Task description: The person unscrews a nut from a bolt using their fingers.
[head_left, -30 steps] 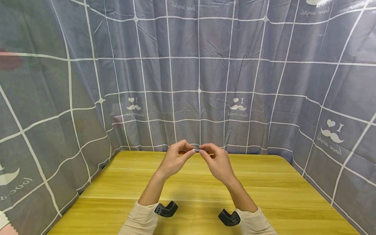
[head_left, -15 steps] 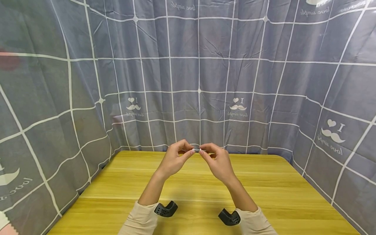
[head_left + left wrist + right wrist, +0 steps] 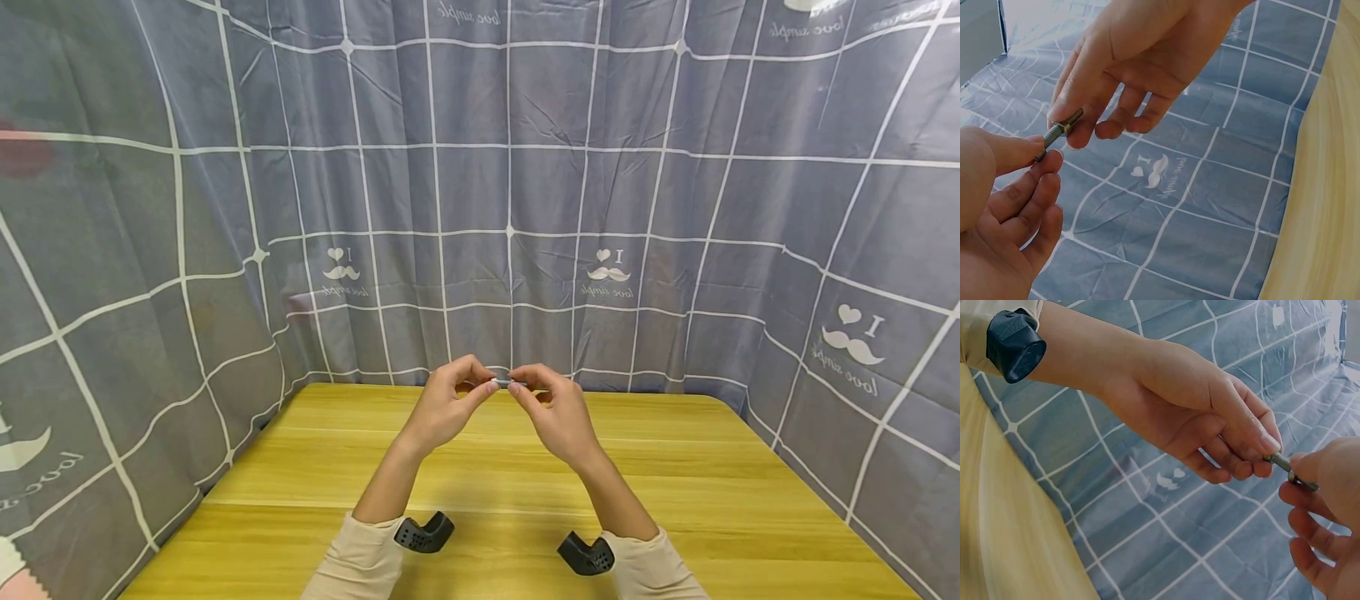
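Observation:
A small metal bolt is held in the air between both hands, its threaded shank showing in the left wrist view. My left hand pinches one end of it between thumb and index finger. On the other end sits a nut, which the thumb and index finger of my right hand pinch. Part of the bolt sticks out past the nut. Fingertips hide portions of both ends, and the nut's exact shape is hard to make out. In the head view the bolt is tiny.
Below the hands lies a yellow wood-grain table. A grey checked curtain surrounds its back and sides. Black angled pieces, one on the left sleeve and one on the right sleeve, jut inward over the table.
Both hands keep almost the same place. At the right fingertips a pale bit showed half a second ago; now a thin dark end shows there.

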Demonstrator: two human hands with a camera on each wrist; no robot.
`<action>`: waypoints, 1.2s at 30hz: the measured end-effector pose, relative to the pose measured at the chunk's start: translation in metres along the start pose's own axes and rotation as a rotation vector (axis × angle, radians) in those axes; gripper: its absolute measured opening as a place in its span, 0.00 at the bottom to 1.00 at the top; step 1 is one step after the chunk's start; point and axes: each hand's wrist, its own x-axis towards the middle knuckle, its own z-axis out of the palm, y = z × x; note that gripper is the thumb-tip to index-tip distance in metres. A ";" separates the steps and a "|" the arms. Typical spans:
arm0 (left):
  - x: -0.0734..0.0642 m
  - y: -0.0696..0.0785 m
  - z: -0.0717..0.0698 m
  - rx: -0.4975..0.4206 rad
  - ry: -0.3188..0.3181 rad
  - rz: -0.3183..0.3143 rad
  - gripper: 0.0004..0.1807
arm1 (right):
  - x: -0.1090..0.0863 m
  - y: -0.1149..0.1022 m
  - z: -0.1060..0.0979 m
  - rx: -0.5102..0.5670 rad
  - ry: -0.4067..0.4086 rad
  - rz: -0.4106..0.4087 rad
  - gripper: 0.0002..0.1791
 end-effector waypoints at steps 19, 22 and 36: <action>0.000 0.000 0.001 -0.004 0.005 0.011 0.02 | 0.001 0.000 -0.001 0.021 -0.019 -0.023 0.08; 0.000 0.000 0.001 -0.003 -0.002 0.012 0.03 | 0.001 -0.001 -0.001 0.028 -0.030 -0.022 0.12; 0.000 0.000 0.002 -0.006 0.000 0.011 0.02 | 0.001 -0.001 0.000 0.022 -0.018 -0.003 0.11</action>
